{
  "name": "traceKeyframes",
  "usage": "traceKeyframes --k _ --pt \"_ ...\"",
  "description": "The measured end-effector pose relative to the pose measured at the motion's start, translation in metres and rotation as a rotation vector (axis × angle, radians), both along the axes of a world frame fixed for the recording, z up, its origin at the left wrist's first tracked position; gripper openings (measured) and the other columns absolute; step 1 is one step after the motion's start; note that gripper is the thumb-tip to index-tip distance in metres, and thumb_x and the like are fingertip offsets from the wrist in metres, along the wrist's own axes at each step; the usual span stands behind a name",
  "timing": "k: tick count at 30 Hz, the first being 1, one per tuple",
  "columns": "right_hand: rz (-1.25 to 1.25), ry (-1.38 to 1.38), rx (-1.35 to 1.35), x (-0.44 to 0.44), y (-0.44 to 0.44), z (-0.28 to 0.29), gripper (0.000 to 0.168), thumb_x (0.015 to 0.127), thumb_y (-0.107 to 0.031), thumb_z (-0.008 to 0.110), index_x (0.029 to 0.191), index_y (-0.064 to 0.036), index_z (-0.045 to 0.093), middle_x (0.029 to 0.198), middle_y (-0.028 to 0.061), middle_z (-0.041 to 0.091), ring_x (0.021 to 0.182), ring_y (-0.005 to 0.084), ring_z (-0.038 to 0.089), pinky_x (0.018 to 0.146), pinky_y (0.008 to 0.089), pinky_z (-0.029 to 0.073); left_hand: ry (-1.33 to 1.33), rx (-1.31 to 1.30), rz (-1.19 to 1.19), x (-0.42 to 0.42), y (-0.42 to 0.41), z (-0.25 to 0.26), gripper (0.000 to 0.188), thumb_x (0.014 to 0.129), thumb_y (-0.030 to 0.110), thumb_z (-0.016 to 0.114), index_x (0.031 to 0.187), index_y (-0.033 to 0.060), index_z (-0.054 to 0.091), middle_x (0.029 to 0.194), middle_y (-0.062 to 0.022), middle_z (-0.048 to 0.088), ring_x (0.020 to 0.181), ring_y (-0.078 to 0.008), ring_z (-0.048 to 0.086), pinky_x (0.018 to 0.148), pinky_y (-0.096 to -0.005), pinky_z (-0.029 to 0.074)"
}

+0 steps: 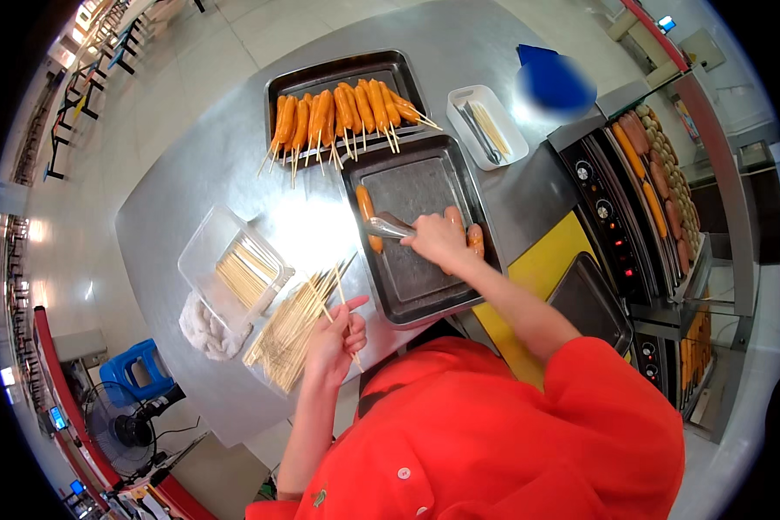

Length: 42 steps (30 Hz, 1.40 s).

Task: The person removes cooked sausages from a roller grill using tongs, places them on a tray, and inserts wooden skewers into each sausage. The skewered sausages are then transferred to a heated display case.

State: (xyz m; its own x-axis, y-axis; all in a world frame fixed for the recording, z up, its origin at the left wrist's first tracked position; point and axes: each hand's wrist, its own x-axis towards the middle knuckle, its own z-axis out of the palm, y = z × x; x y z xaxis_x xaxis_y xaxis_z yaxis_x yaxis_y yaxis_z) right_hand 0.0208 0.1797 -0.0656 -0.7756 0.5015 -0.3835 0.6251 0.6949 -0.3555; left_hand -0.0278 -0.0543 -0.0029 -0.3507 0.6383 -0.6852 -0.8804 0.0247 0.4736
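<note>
My right hand holds metal tongs above a dark baking tray. The far end of the tongs overlaps a long orange sausage at the tray's left side; whether they grip it, I cannot tell. Pinkish sausages lie at the tray's right, partly covered by my right hand and forearm. Between the fingers of my left hand is a thin wooden skewer, with the index finger stretched out. A loose pile of wooden skewers spreads on the steel table beside that hand.
Behind, a second tray bears many skewered orange sausages. A clear container of skewers and a white towel are at left. At right stand a white box with a metal utensil and sticks, a sausage roller grill and another dark tray.
</note>
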Motion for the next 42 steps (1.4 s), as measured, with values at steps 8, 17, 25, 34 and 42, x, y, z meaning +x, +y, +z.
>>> traceKeyframes --k 8,17,25,34,42 --pt "-0.41 0.403 -1.236 0.031 0.004 0.012 0.023 0.082 -0.02 0.053 0.088 0.002 0.058 0.052 0.0007 0.042 0.038 0.0055 0.033 0.034 0.0187 0.024 -0.162 0.201 -0.096 0.009 0.005 0.006 0.023 0.091 0.014 0.031 0.087 -0.0019 0.047 0.055 0.0009 0.031 0.043 -0.0057 0.023 0.039 -0.0199 0.02" --pt "-0.44 0.566 -1.36 0.042 -0.009 0.036 0.023 0.084 -0.013 0.049 0.1 0.003 0.055 0.052 -0.0001 0.04 0.04 0.0041 0.032 0.034 0.0172 0.022 -0.142 0.217 -0.164 0.012 0.016 0.022 0.017 0.089 0.015 0.038 0.081 0.0024 0.046 0.053 0.0037 0.028 0.043 -0.0038 0.021 0.038 -0.0173 0.018" --pt "-0.307 0.503 -1.327 0.057 -0.023 0.034 0.021 0.081 -0.01 0.054 0.097 0.004 0.057 0.054 -0.0011 0.041 0.042 0.0029 0.035 0.035 0.0149 0.025 -0.009 0.194 -0.169 -0.008 0.029 0.016 0.019 0.089 0.017 0.037 0.079 0.0018 0.045 0.052 0.0048 0.025 0.042 -0.004 0.019 0.037 -0.018 0.017" --pt "-0.378 0.603 -1.146 0.036 0.005 0.052 0.021 0.08 -0.016 0.057 0.09 0.002 0.058 0.053 -0.003 0.043 0.041 0.0014 0.033 0.035 0.0154 0.023 0.055 0.138 -0.19 -0.015 0.039 0.03 0.022 0.09 0.017 0.036 0.084 -0.0016 0.047 0.054 0.0046 0.026 0.044 -0.0038 0.02 0.037 -0.0184 0.017" --pt "-0.263 0.497 -1.101 0.024 0.021 0.064 0.018 0.079 -0.015 0.059 0.088 0.001 0.061 0.053 -0.0037 0.042 0.043 0.0015 0.033 0.037 0.017 0.024 0.258 -0.022 -0.223 -0.024 0.023 0.024 0.021 0.089 0.012 0.04 0.082 -0.0042 0.051 0.052 0.0051 0.027 0.042 -0.0041 0.021 0.038 -0.0198 0.017"
